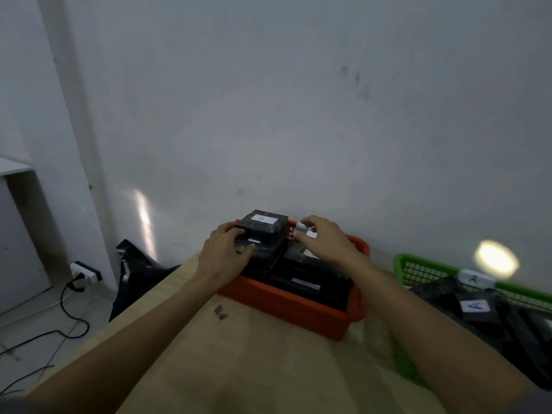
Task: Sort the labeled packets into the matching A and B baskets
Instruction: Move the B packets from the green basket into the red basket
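An orange basket [286,306] stands on the wooden table against the wall, piled with black packets. The top black packet [264,224] carries a white label and sits high at the basket's far left. My left hand [224,253] grips the left side of the packets just under it, fingers curled round an edge. My right hand [324,239] reaches over the basket's far rim, and its fingertips pinch a small white tag [301,228] there. At the right stands a green basket [418,265] with a white "A" tag [475,277] on its rim, holding black packets, one labeled "A" [476,306].
The wall rises directly behind both baskets. A black bag [134,264] lies off the table's left edge. On the floor to the left are a power strip [85,271] and black cables. Bare tabletop [239,369] stretches between my forearms.
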Demonstrator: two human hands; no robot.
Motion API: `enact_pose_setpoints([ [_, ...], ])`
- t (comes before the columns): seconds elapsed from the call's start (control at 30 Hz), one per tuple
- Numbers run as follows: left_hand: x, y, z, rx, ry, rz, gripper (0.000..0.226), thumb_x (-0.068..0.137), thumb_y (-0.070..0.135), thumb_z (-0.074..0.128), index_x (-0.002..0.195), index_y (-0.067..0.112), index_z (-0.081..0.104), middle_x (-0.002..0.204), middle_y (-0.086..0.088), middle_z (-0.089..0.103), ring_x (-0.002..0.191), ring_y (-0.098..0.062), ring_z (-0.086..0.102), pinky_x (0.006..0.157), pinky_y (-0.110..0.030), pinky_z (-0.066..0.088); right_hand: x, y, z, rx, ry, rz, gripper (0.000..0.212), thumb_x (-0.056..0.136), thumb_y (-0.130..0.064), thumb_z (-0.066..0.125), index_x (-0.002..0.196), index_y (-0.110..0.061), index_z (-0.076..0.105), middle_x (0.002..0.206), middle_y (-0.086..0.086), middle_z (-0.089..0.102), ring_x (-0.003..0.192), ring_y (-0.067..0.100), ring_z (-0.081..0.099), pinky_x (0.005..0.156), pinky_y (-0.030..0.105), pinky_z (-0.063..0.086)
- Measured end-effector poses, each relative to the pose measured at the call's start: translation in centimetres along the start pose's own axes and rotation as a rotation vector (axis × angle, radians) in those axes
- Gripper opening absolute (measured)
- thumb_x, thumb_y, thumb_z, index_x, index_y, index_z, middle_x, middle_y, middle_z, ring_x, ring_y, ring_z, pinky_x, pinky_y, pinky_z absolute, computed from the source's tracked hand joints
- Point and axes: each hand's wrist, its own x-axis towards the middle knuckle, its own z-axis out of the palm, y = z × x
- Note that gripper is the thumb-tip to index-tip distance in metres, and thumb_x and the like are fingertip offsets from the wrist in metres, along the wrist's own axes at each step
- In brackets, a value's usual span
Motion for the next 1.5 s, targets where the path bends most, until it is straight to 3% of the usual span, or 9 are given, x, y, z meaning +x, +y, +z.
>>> enact_pose_setpoints([
  [0.07, -0.5, 2.2, 0.6, -0.066, 0.001, 0.068, 0.042, 0.087, 0.037, 0.067, 0.122, 0.014, 0.066, 0.137, -0.004, 0.053, 0.124, -0.023, 0.051, 0.104, -0.036, 0.043, -3.6, 1.0, -2.3, -0.021, 0.049, 0.004, 0.04, 0.092, -0.04, 0.064, 0.125, -0.017, 0.063, 0.117, 0.001, 0.069, 0.104, 0.015, 0.065, 0.086, 0.027, 0.048],
  [0.2, -2.8, 8.0, 2.4, -0.242, -0.061, 0.266, 0.026, 0.087, 0.031, 0.071, 0.108, 0.016, 0.069, 0.115, 0.0, 0.063, 0.096, -0.008, 0.06, 0.089, -0.027, 0.049, -11.6, 3.5, -6.4, -0.059, 0.145, 0.047, 0.033, 0.089, -0.028, 0.067, 0.119, -0.016, 0.066, 0.097, 0.0, 0.071, 0.085, 0.015, 0.066, 0.081, 0.037, 0.056],
  [0.3, -5.9, 13.1, 4.0, -0.337, -0.18, 0.402, 0.023, 0.085, 0.026, 0.074, 0.106, 0.017, 0.07, 0.102, 0.005, 0.066, 0.09, -0.006, 0.064, 0.083, -0.036, 0.056, -17.5, 5.7, -8.9, -0.129, 0.254, 0.046, 0.031, 0.091, -0.032, 0.061, 0.119, -0.018, 0.065, 0.1, -0.005, 0.068, 0.087, 0.009, 0.063, 0.08, 0.034, 0.055],
  [0.5, -10.5, 21.2, 6.2, -0.282, -0.291, 0.621, 0.031, 0.088, 0.037, 0.065, 0.117, 0.026, 0.065, 0.101, 0.014, 0.063, 0.088, -0.002, 0.061, 0.076, -0.029, 0.053, -26.3, 10.2, -14.2, -0.276, 0.38, 0.122, 0.018, 0.094, -0.029, 0.062, 0.109, -0.021, 0.069, 0.095, -0.006, 0.069, 0.083, 0.007, 0.062, 0.07, 0.025, 0.054],
  [0.7, -11.8, 25.6, 8.5, -0.25, -0.317, 0.665, 0.034, 0.09, 0.049, 0.06, 0.117, 0.027, 0.065, 0.105, 0.012, 0.062, 0.092, -0.004, 0.057, 0.076, -0.029, 0.052, -31.5, 16.1, -18.6, -0.43, 0.604, 0.357, 0.024, 0.092, -0.021, 0.063, 0.114, -0.013, 0.067, 0.109, 0.005, 0.067, 0.102, 0.025, 0.056, 0.084, 0.038, 0.046],
  [0.8, -12.1, 27.1, 9.7, -0.239, -0.351, 0.668, 0.048, 0.088, 0.063, 0.054, 0.117, 0.026, 0.065, 0.105, 0.017, 0.056, 0.092, -0.001, 0.053, 0.073, -0.02, 0.045, -33.0, 18.1, -18.5, -0.377, 0.648, 0.433, 0.027, 0.095, -0.029, 0.061, 0.118, -0.015, 0.063, 0.113, 0.005, 0.062, 0.105, 0.021, 0.049, 0.087, 0.037, 0.042],
  [0.93, -12.8, 28.4, 10.9, -0.216, -0.389, 0.65, 0.064, 0.079, 0.082, 0.046, 0.113, 0.031, 0.064, 0.113, 0.019, 0.055, 0.103, 0.0, 0.051, 0.082, -0.025, 0.047, -32.9, 19.0, -18.2, -0.348, 0.665, 0.454, 0.029, 0.097, -0.038, 0.058, 0.116, -0.018, 0.064, 0.112, 0.003, 0.06, 0.104, 0.018, 0.048, 0.088, 0.036, 0.04],
  [1.13, -11.4, 29.3, 12.9, -0.16, -0.36, 0.61, 0.048, 0.089, 0.054, 0.06, 0.124, 0.021, 0.063, 0.12, 0.006, 0.057, 0.111, -0.011, 0.051, 0.09, -0.033, 0.048, -33.1, 19.3, -17.8, -0.381, 0.609, 0.433, 0.02, 0.094, -0.029, 0.062, 0.109, -0.018, 0.069, 0.114, 0.002, 0.06, 0.105, 0.019, 0.048, 0.084, 0.036, 0.043],
  [1.5, -6.8, 34.6, 17.8, 0.021, -0.568, 0.574, 0.094, 0.081, 0.057, 0.069, 0.154, 0.016, 0.026, 0.147, -0.011, 0.046, 0.133, -0.029, 0.042, 0.108, -0.041, 0.038, -33.0, 19.5, -18.0, -0.39, 0.53, 0.423, 0.027, 0.091, -0.031, 0.065, 0.117, -0.023, 0.064, 0.128, -0.003, 0.052, 0.11, 0.011, 0.041, 0.078, 0.029, 0.044],
])
